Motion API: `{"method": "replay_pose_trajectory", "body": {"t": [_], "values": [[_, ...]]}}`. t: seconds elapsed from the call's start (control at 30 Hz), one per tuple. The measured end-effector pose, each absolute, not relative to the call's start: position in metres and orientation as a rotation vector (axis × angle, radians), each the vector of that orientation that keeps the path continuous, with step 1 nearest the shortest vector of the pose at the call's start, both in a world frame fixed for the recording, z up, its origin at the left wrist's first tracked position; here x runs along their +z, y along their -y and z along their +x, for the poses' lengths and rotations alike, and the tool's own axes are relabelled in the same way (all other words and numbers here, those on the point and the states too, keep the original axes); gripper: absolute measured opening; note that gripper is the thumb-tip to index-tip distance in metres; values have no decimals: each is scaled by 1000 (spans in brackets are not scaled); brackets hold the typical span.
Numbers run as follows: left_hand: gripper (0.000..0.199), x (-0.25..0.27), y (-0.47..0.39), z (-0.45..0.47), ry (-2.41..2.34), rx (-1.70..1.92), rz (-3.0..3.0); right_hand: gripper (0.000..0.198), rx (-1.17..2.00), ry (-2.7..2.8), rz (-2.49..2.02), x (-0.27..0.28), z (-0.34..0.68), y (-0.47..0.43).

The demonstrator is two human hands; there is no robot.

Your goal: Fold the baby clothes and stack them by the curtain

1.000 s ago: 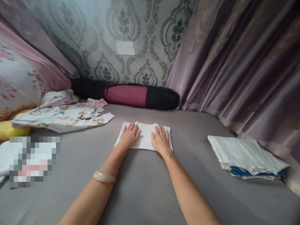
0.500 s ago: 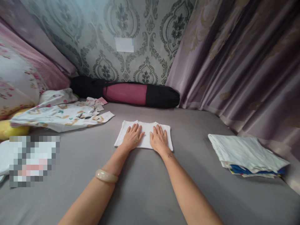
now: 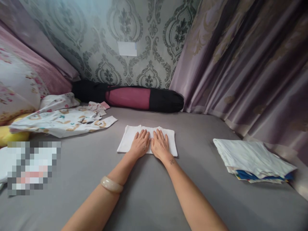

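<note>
Hands: While both lie palm down, the left hand (image 3: 141, 143) and the right hand (image 3: 160, 143) sit side by side, thumbs nearly meeting, on one folded white cloth (image 3: 127, 138).
Grip: both flat, fingers straight and barely apart, closed around nothing.
White cloth: one, mid-bed, well in from the far and right edges of the grey bed (image 3: 146, 195); its left and right ends show beyond the hands.
Bangle (image 3: 111, 184): one, pale, around the left forearm.
Folded stack (image 3: 252, 157): one, near the bed's right edge, white on top, blue beneath; I cannot count its layers.
Printed clothing (image 3: 62, 120): rumpled, toward the far left corner; I cannot tell how many pieces.
Yellow item (image 3: 13, 136): one, just beside the printed clothing.
Pixelated patch (image 3: 36, 170): one, at the left; contents masked.
Roll (image 3: 130, 98): one, black with a maroon middle, along the far edge.
Paper (image 3: 127, 48): one white sheet on the patterned wall (image 3: 154, 32).
</note>
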State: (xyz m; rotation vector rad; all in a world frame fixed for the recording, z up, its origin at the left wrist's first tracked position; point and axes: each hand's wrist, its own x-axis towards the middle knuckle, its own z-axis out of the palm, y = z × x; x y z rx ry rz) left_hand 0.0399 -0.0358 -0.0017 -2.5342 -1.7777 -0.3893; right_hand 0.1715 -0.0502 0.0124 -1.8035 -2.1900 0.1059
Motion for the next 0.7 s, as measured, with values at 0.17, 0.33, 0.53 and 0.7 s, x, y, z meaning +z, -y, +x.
{"method": "replay_pose_trajectory", "body": {"t": [0.17,0.33,0.53,0.7], "values": [[49,-5,37,41,1753,-373,-2537,52,105,2202,-1817,7,171,49],[46,-7,36,41,1737,-449,-2532,52,86,2212,-1825,8,172,49],[40,-3,25,26,1849,-650,-2518,52,122,2210,-1866,18,161,46],[38,6,19,-3,1966,-792,-2357,53,149,2223,-1826,21,136,41]]}}
